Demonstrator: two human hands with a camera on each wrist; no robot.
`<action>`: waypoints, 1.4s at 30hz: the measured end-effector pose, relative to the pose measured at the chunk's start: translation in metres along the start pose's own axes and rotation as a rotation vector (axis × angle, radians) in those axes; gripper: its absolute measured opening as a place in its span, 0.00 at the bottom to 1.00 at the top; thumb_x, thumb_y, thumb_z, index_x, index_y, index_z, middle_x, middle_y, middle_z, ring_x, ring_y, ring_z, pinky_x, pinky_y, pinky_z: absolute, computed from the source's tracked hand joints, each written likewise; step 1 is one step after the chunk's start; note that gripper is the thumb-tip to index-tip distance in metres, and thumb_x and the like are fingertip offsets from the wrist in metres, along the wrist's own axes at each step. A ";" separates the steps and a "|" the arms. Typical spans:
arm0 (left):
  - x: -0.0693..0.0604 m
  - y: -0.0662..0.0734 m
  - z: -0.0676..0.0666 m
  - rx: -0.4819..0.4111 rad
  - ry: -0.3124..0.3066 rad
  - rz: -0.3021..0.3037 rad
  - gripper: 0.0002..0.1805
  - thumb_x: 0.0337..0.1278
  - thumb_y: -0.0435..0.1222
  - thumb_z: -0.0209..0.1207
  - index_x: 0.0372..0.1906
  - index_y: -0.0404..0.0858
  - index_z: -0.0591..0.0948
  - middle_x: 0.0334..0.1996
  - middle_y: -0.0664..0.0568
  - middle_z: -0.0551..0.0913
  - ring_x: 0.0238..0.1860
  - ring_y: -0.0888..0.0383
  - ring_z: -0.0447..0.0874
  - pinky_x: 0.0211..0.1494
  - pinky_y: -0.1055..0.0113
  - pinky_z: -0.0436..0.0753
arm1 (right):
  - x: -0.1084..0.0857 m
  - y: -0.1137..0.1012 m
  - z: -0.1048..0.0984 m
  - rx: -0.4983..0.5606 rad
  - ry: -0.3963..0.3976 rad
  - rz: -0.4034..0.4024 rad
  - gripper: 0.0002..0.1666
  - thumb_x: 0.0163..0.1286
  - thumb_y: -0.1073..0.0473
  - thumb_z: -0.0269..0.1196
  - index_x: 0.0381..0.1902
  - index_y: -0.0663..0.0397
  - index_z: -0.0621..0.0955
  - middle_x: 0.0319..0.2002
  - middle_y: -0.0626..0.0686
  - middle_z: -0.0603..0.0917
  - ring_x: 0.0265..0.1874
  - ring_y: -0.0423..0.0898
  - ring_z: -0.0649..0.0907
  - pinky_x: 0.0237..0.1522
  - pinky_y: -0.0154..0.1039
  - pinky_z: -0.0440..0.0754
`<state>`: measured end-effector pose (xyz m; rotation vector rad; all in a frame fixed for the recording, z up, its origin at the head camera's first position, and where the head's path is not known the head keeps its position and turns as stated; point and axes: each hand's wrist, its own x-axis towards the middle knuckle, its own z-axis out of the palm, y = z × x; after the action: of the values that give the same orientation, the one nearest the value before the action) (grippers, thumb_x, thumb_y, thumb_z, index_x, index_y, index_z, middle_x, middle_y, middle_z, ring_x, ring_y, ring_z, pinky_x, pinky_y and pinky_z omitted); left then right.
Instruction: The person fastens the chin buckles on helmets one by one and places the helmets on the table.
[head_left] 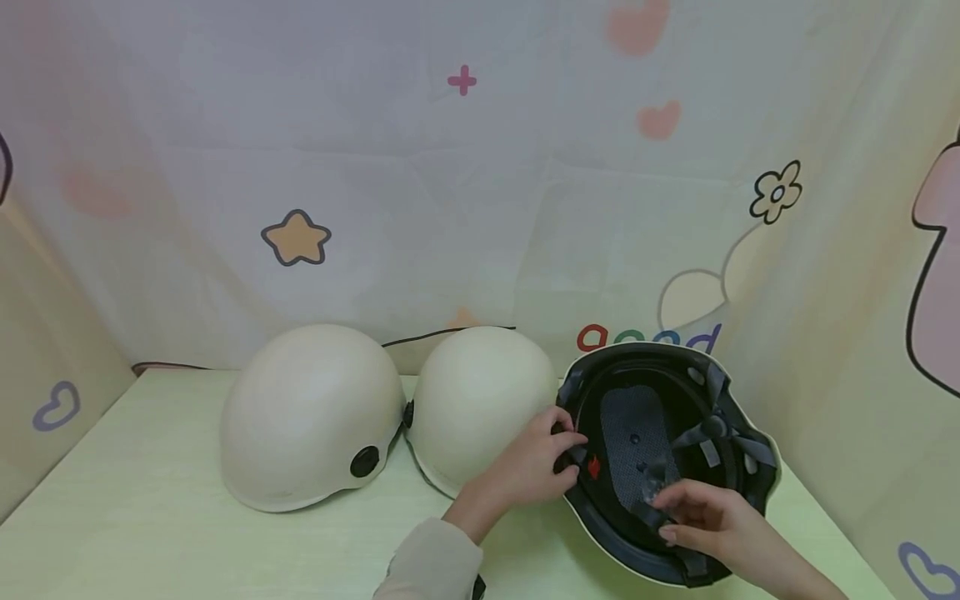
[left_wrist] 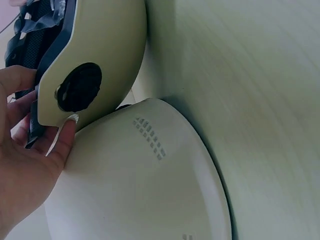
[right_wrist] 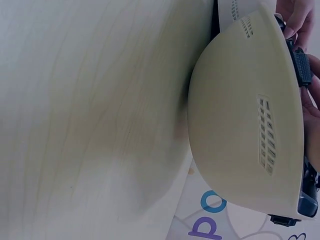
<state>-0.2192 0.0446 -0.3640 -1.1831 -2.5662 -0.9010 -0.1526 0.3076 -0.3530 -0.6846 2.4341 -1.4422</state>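
An upturned cream helmet (head_left: 772, 467) with a black padded inside lies at the right of the table in the head view. My left hand (head_left: 517, 467) grips its left rim; in the left wrist view the fingers curl round the edge below a black round side cap (left_wrist: 80, 87). My right hand (head_left: 723, 525) reaches over the near rim. Its thumb and fingers pinch a dark chin strap (head_left: 652, 515) near a clear plastic piece, whose exact form is hard to make out. In the right wrist view the vented shell (right_wrist: 240, 125) hides much of that hand.
Two more cream helmets stand dome up: one at the left (head_left: 311, 417), another in the middle (head_left: 483, 400), right by the upturned one. A dark cable (head_left: 420, 337) runs behind them. A printed curtain (head_left: 450, 208) closes off the back and sides of the pale table (head_left: 150, 500).
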 end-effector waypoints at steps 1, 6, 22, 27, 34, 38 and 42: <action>-0.001 0.000 0.000 -0.005 -0.001 -0.003 0.17 0.54 0.32 0.54 0.50 0.35 0.79 0.42 0.53 0.63 0.46 0.58 0.62 0.47 0.76 0.65 | -0.001 0.000 0.000 0.005 -0.001 0.002 0.16 0.62 0.65 0.60 0.45 0.71 0.73 0.39 0.45 0.78 0.31 0.44 0.77 0.34 0.33 0.79; -0.003 0.000 0.001 -0.011 -0.015 -0.028 0.16 0.54 0.33 0.52 0.48 0.37 0.80 0.37 0.56 0.57 0.42 0.58 0.56 0.41 0.74 0.61 | -0.002 0.001 -0.001 0.017 -0.011 -0.013 0.15 0.62 0.65 0.60 0.45 0.70 0.73 0.39 0.44 0.78 0.31 0.44 0.77 0.33 0.33 0.79; -0.004 -0.004 0.000 -0.084 0.003 -0.003 0.08 0.57 0.33 0.56 0.42 0.40 0.75 0.45 0.55 0.73 0.51 0.56 0.64 0.56 0.68 0.65 | 0.001 0.001 -0.003 0.032 -0.012 0.003 0.16 0.62 0.66 0.60 0.46 0.71 0.73 0.39 0.47 0.78 0.31 0.45 0.77 0.33 0.34 0.79; -0.004 -0.007 0.003 -0.126 0.004 0.005 0.07 0.56 0.32 0.59 0.39 0.41 0.74 0.43 0.55 0.73 0.51 0.57 0.65 0.58 0.67 0.63 | 0.002 0.001 -0.003 0.041 -0.016 -0.020 0.15 0.62 0.67 0.60 0.46 0.70 0.73 0.38 0.47 0.78 0.30 0.45 0.77 0.31 0.34 0.79; -0.002 -0.007 0.003 -0.116 0.018 0.065 0.07 0.55 0.32 0.60 0.37 0.40 0.74 0.41 0.55 0.74 0.47 0.60 0.68 0.56 0.70 0.63 | 0.002 0.000 -0.006 0.055 -0.015 -0.066 0.14 0.62 0.69 0.59 0.46 0.66 0.75 0.37 0.47 0.80 0.29 0.45 0.79 0.31 0.35 0.80; 0.000 -0.005 0.003 -0.104 0.043 0.103 0.07 0.54 0.31 0.60 0.37 0.39 0.74 0.39 0.55 0.76 0.46 0.61 0.70 0.55 0.71 0.63 | 0.001 0.000 -0.007 0.054 -0.002 -0.063 0.14 0.63 0.68 0.58 0.47 0.66 0.75 0.35 0.48 0.80 0.28 0.46 0.80 0.31 0.36 0.81; 0.002 -0.003 0.005 -0.039 0.099 0.200 0.08 0.52 0.29 0.61 0.35 0.40 0.73 0.37 0.55 0.76 0.45 0.62 0.72 0.51 0.72 0.65 | -0.001 0.001 -0.008 0.043 0.017 -0.057 0.14 0.63 0.68 0.58 0.47 0.67 0.74 0.35 0.49 0.80 0.27 0.48 0.81 0.31 0.37 0.81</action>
<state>-0.2229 0.0474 -0.3685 -1.3420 -2.3139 -0.9418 -0.1558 0.3145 -0.3502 -0.7405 2.4073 -1.5224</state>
